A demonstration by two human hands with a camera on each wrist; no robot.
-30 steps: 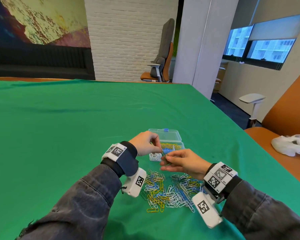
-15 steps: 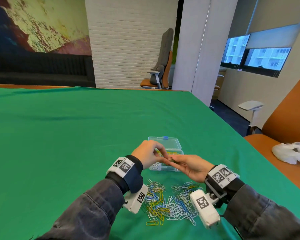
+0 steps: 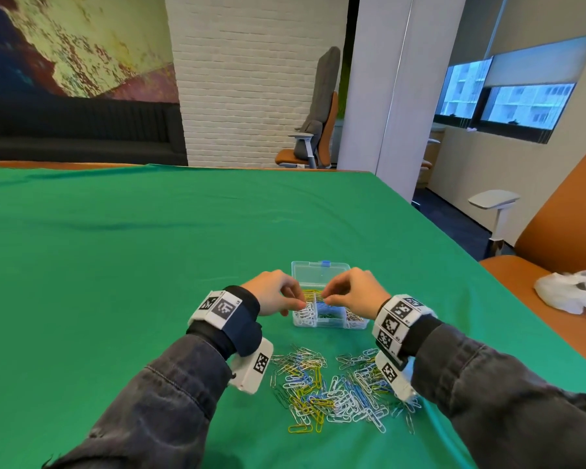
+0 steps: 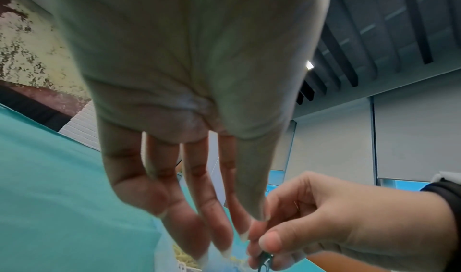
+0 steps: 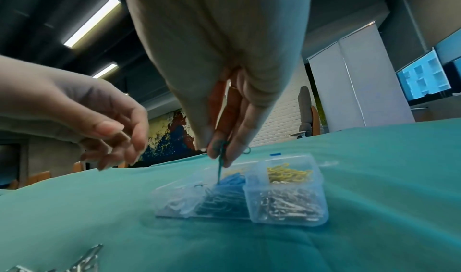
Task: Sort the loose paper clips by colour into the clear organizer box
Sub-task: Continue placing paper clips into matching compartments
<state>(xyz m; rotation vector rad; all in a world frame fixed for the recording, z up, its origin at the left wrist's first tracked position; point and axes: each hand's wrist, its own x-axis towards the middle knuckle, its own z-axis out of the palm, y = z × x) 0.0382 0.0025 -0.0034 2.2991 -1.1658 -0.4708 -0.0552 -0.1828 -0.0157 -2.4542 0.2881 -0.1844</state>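
The clear organizer box (image 3: 332,325) sits on the green cloth with its lid (image 3: 320,273) open behind it. Its compartments hold white, green, blue, yellow (image 5: 286,173) and silver clips (image 5: 289,205). My right hand (image 3: 325,301) hovers over the middle of the box and pinches a green paper clip (image 5: 220,164) that hangs point-down just above the blue clips (image 5: 233,179). My left hand (image 3: 298,303) hovers over the left, white compartment with relaxed fingers (image 4: 219,236) and holds nothing. The loose clips (image 3: 332,390) lie in a pile in front of the box, between my wrists.
Green cloth (image 3: 115,265) covers the table on all sides of the box and pile. The table's right edge (image 3: 454,252) runs nearby, with an orange chair (image 3: 538,265) and a white crumpled bag (image 3: 572,292) beyond it.
Before, the two hands met over the near side of the box, the left picking at the upturned right palm. Now they are apart, and the right has turned palm-down over the box with the clip.
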